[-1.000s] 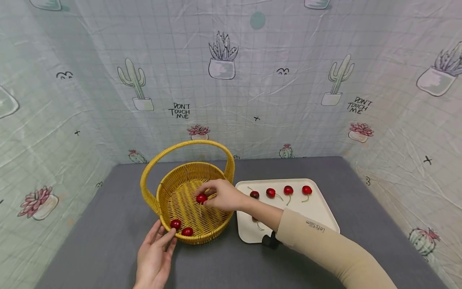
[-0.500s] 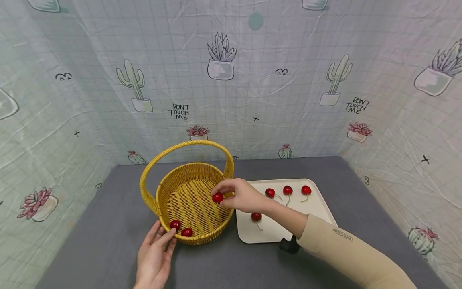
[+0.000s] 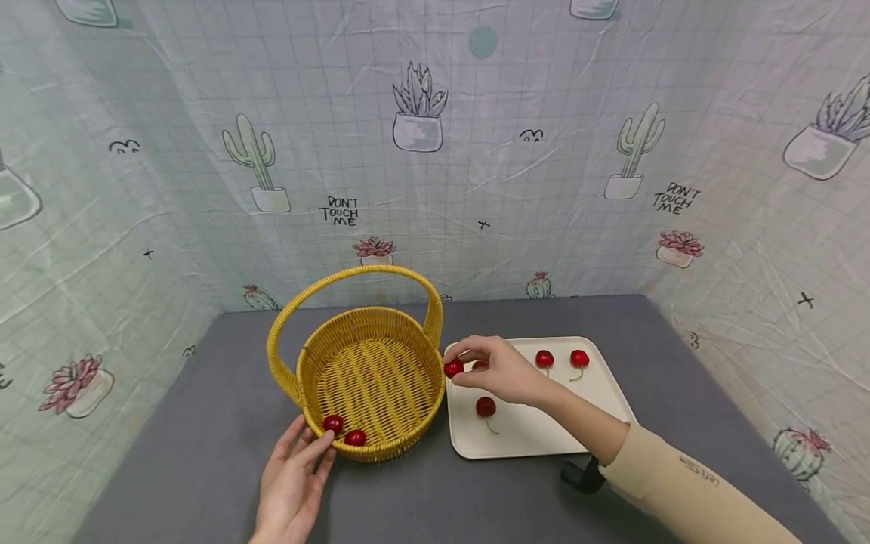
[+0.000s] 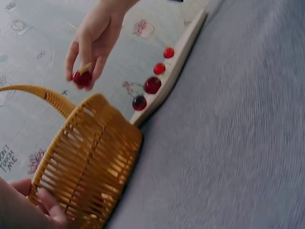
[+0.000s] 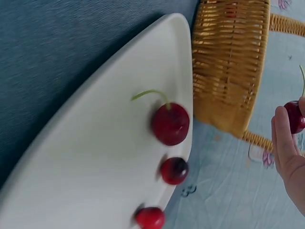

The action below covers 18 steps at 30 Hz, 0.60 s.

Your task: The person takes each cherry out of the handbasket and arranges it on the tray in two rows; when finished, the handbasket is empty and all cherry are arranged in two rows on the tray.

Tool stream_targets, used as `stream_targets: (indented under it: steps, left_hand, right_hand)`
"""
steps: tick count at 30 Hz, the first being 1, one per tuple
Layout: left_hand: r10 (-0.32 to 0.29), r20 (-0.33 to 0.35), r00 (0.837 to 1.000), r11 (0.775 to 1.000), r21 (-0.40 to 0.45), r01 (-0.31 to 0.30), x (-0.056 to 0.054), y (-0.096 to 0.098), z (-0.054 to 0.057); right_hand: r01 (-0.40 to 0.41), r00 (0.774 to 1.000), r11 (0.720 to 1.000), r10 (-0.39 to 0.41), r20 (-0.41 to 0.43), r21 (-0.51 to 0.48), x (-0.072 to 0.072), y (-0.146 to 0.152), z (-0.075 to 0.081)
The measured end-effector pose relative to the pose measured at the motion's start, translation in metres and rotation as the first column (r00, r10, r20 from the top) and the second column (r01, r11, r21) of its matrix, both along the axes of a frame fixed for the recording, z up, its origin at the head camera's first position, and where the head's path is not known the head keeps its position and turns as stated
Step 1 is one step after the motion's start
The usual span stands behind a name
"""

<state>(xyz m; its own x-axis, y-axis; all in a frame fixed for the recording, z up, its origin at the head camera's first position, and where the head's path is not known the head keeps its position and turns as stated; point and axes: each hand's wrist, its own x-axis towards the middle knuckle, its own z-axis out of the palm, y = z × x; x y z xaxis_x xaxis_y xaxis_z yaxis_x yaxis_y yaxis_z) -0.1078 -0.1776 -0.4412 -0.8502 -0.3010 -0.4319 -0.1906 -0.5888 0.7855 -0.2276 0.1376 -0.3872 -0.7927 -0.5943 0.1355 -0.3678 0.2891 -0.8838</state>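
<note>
Thumb and fingers of my right hand [image 3: 503, 372] pinch a dark red cherry [image 3: 453, 368], held up beside the basket's right rim, over the tray's left edge. In the right wrist view, its green stem points up from the held cherry [image 5: 294, 117]. My left hand [image 3: 292, 476] grips the front-left rim of a yellow woven basket [image 3: 374, 370], thumb over the edge and fingers outside. Inside, close to that thumb, lie one cherry [image 3: 333, 424] and another cherry [image 3: 356, 437]. Right of the basket, a white tray [image 3: 544, 423] bears several stemmed cherries; my right hand partly hides one.
The basket's tall arched handle [image 3: 353, 270] stands upright over its opening. On the tray are a near cherry [image 3: 485, 406] and a far-right cherry [image 3: 579, 358]. A grey cloth [image 3: 435, 506] covers the table; a printed curtain [image 3: 476, 174] encloses the back and sides.
My right hand has moved right with the cherry, from above the basket's inside to over the tray's left edge. My left hand stays on the rim, and the basket has not visibly shifted.
</note>
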Motion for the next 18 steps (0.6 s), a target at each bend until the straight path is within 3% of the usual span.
stream_targets:
  steps: [9,18]
  left_hand:
    - [-0.046,-0.003,0.999,0.998,-0.042,0.046,-0.001,-0.006,-0.003]
    - [-0.076,0.031,0.997,0.993,-0.084,0.079,-0.002,-0.016,-0.002]
  right_hand:
    - [0.071,0.996,0.997,-0.071,0.045,-0.003,0.009,0.035,-0.014]
    - [0.114,0.993,0.987,-0.11,-0.034,0.111,0.012,0.068,-0.033]
